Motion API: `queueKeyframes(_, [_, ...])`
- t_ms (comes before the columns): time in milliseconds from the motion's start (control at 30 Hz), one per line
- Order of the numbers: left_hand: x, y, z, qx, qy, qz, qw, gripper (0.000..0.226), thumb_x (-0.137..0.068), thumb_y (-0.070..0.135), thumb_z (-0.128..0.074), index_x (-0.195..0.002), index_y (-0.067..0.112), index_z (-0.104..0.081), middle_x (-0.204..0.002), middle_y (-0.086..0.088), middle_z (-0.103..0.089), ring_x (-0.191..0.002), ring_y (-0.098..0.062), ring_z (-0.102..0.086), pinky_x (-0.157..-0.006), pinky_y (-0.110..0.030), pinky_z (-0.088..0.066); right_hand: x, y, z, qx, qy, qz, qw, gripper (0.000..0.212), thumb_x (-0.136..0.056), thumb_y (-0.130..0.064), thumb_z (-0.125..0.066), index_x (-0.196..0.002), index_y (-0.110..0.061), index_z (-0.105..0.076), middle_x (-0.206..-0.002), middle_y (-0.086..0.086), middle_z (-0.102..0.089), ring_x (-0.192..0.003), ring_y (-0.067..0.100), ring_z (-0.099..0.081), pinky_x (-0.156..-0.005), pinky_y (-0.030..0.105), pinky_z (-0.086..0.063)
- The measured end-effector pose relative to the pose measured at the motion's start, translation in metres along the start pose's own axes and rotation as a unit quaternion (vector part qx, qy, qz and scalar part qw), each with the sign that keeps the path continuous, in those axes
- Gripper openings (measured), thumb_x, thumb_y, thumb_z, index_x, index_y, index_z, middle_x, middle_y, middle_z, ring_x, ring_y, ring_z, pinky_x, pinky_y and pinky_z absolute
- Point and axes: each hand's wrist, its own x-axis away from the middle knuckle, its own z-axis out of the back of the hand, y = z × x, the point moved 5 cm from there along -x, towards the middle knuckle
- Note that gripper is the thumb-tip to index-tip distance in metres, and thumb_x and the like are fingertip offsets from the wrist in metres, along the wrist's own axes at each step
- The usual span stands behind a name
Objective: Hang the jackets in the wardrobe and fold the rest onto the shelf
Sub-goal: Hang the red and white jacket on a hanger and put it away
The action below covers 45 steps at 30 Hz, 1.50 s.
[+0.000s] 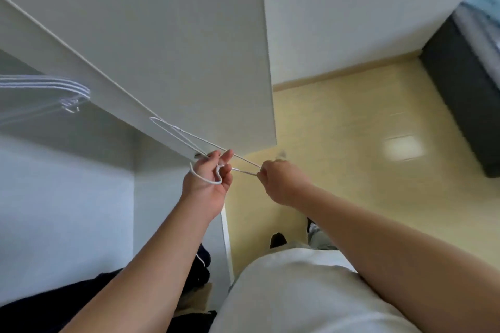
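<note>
A thin white wire hanger [173, 131] is held out in front of me, beside the open white wardrobe door [176, 43]. My left hand [207, 180] grips it near the hook, whose curve loops over the back of the hand. My right hand [281, 182] pinches one end of the hanger. Several more white hangers [67, 92] hang inside the wardrobe at the upper left. A dark garment [35, 303] lies low at the bottom left, partly hidden by my left arm.
The wardrobe's side panel [226, 238] stands just below my left hand. Pale yellow floor [351, 143] spreads to the right. A dark bed base [465, 100] with grey and blue bedding runs along the right edge. My feet show below my white shirt.
</note>
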Motion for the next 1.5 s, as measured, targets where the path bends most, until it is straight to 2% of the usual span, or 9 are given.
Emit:
queueKeyframes(100, [0.004,-0.033,-0.056,-0.083,-0.032,0.019,0.996,0.012,-0.103,0.015,-0.056,-0.092,0.015,-0.059,-0.097,-0.008,-0.077,-0.052,-0.007,-0.057,-0.049,-0.017,-0.046,0.023,0.046,0.032,-0.029,0.043,-0.050,0.997,0.027,-0.103,-0.031,-0.041,-0.111,-0.015,-0.062,-0.108,0.011,-0.063,-0.095,0.033,-0.061,-0.075,0.036,-0.051])
queueKeyframes(300, [0.016,-0.103,-0.186,-0.232,-0.132,0.030,0.963,0.016,-0.100,0.021,-0.063,-0.098,0.014,-0.078,-0.075,0.006,-0.066,-0.056,-0.005,-0.055,-0.048,-0.018,-0.045,0.082,0.150,0.106,-0.090,0.142,-0.122,0.978,0.020,-0.101,-0.033,-0.045,-0.106,-0.025,-0.062,-0.105,0.001,-0.063,-0.091,0.027,-0.062,-0.069,0.033,-0.050])
queueKeyframes(533, [0.032,-0.199,-0.373,-0.318,-0.198,-0.009,0.927,0.015,-0.093,0.009,-0.070,-0.107,0.014,-0.067,-0.070,0.004,-0.064,-0.052,-0.005,-0.051,-0.047,-0.019,-0.043,0.156,0.299,0.225,-0.129,0.226,-0.130,0.957,0.026,-0.096,-0.034,-0.060,-0.121,-0.030,-0.058,-0.114,-0.008,-0.064,-0.100,0.017,-0.061,-0.082,0.034,-0.053])
queueKeyframes(833, [0.065,-0.298,-0.578,-0.374,-0.293,0.019,0.880,0.009,-0.092,0.009,-0.072,-0.095,0.016,-0.068,-0.085,-0.004,-0.069,-0.049,-0.006,-0.046,-0.043,-0.016,-0.039,0.207,0.455,0.326,-0.138,0.338,-0.225,0.904,0.030,-0.098,-0.027,-0.054,-0.127,-0.023,-0.059,-0.117,0.001,-0.059,-0.108,0.025,-0.054,-0.088,0.037,-0.049])
queueKeyframes(1000, [0.048,-0.326,-0.673,-0.399,-0.328,0.038,0.855,0.005,-0.095,0.013,-0.069,-0.094,0.017,-0.067,-0.094,-0.005,-0.076,-0.046,-0.006,-0.035,-0.041,-0.017,-0.028,0.196,0.534,0.365,-0.095,0.331,-0.298,0.890,0.022,-0.099,-0.027,-0.050,-0.117,-0.024,-0.063,-0.109,0.001,-0.060,-0.105,0.029,-0.055,-0.081,0.038,-0.045])
queueKeyframes(1167, [0.009,-0.343,-0.782,-0.408,-0.353,0.082,0.838,0.005,-0.098,0.019,-0.065,-0.096,0.017,-0.061,-0.095,0.000,-0.076,-0.042,-0.005,-0.028,-0.041,-0.018,-0.023,0.168,0.611,0.415,-0.085,0.306,-0.367,0.874,0.016,-0.095,-0.015,-0.047,-0.084,-0.025,-0.054,-0.089,0.000,-0.057,-0.087,0.030,-0.055,-0.066,0.034,-0.029])
queueKeyframes(1267, [-0.014,-0.349,-0.847,-0.435,-0.349,0.113,0.822,0.007,-0.099,0.020,-0.064,-0.092,0.019,-0.062,-0.094,0.003,-0.076,-0.039,-0.004,-0.028,-0.039,-0.017,-0.022,0.156,0.650,0.447,-0.122,0.307,-0.399,0.855,0.016,-0.091,-0.010,-0.044,-0.085,-0.023,-0.052,-0.089,0.002,-0.058,-0.081,0.032,-0.054,-0.065,0.035,-0.035])
queueKeyframes(1367, [-0.029,-0.355,-0.912,-0.454,-0.358,0.122,0.807,0.004,-0.097,0.021,-0.066,-0.094,0.020,-0.064,-0.092,0.004,-0.076,-0.037,-0.004,-0.028,-0.039,-0.017,-0.022,0.151,0.688,0.475,-0.162,0.330,-0.432,0.823,0.015,-0.098,-0.021,-0.041,-0.092,-0.023,-0.056,-0.092,0.001,-0.057,-0.085,0.033,-0.057,-0.073,0.037,-0.045])
queueKeyframes(1500, [-0.038,-0.370,-0.978,-0.477,-0.359,0.130,0.792,0.009,-0.097,0.023,-0.067,-0.088,0.021,-0.067,-0.084,0.008,-0.075,-0.037,-0.004,-0.029,-0.039,-0.017,-0.022,0.146,0.727,0.501,-0.184,0.336,-0.478,0.790,0.020,-0.103,-0.032,-0.041,-0.096,-0.022,-0.057,-0.095,-0.001,-0.057,-0.090,0.027,-0.056,-0.079,0.037,-0.046])
